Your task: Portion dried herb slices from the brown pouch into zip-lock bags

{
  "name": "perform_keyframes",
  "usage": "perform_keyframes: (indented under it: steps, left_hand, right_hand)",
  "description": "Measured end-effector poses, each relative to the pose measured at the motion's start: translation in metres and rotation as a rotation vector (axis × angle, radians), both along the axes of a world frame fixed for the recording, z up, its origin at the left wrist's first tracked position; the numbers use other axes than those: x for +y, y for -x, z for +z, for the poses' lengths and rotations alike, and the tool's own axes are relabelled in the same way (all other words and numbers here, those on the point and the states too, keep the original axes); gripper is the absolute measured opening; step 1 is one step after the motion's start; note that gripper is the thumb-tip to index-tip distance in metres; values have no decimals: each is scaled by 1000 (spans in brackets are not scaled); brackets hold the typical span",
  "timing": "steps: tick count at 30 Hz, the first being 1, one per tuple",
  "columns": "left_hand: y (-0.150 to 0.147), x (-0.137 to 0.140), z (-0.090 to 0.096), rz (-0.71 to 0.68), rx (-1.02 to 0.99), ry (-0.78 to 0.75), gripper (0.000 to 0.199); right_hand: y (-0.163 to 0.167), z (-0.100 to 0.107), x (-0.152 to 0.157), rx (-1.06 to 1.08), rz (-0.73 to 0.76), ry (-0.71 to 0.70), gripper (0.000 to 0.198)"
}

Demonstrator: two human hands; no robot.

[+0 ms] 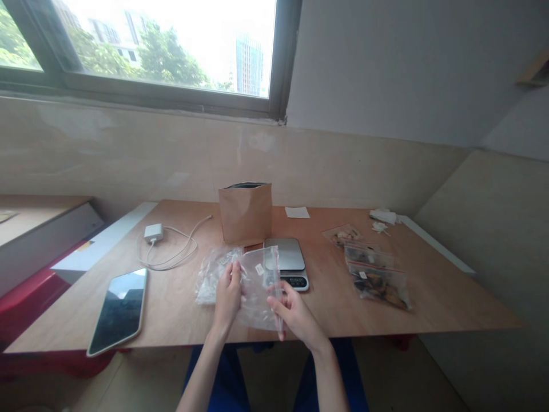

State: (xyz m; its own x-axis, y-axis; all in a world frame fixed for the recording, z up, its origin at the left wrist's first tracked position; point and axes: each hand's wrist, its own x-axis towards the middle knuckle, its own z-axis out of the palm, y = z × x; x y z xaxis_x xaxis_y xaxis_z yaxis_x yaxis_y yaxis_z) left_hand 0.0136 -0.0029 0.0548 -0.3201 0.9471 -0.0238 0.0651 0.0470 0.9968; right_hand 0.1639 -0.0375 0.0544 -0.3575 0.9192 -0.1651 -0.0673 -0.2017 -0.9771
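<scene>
Between my hands I hold up a clear zip bag [256, 300] with a small white label; nothing shows inside it. My left hand [229, 294] pinches its left side. At the zip edge on the right, my right hand [294, 315] grips the bag between thumb and fingers. Just behind the bag sits a digital kitchen scale [289, 254] with a silver plate, its display partly covered by the bag. A pile of clear plastic bags [210, 280] lies to the left, beside my left hand. Beyond it stands a brown paper pouch [245, 214], upright with its top open.
On the left of the wooden table [180, 312] are a tablet [120, 309] and a white charger [153, 232] with a looped cable. Several filled zip bags [380, 283] lie on the right. A white paper [297, 212] and crumpled tissues [383, 216] are near the wall.
</scene>
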Motion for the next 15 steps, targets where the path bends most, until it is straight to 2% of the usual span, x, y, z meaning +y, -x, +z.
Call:
perform_keyframes:
  steps: [3,5,7,9,13,15]
  left_hand:
    - [3,6,0,2,36,-66,40]
    - [6,10,3,-10,53,-53,39]
    - [11,15,8,-36,82,-8,37]
    - [22,22,12,-32,116,8,34]
    - [53,39,12,85,217,-41,30]
    - [67,46,6,104,304,-26,31]
  right_hand:
    - [0,1,0,-7,22,-15,45]
    - [-3,3,0,-27,48,-27,45]
    - [-14,1,2,-88,1,-77,43]
    - [-35,-7,7,-219,-188,-207,39]
    - [-98,-41,17,-721,-808,-597,34]
    - [-129,-61,18,-969,-1049,-662,37]
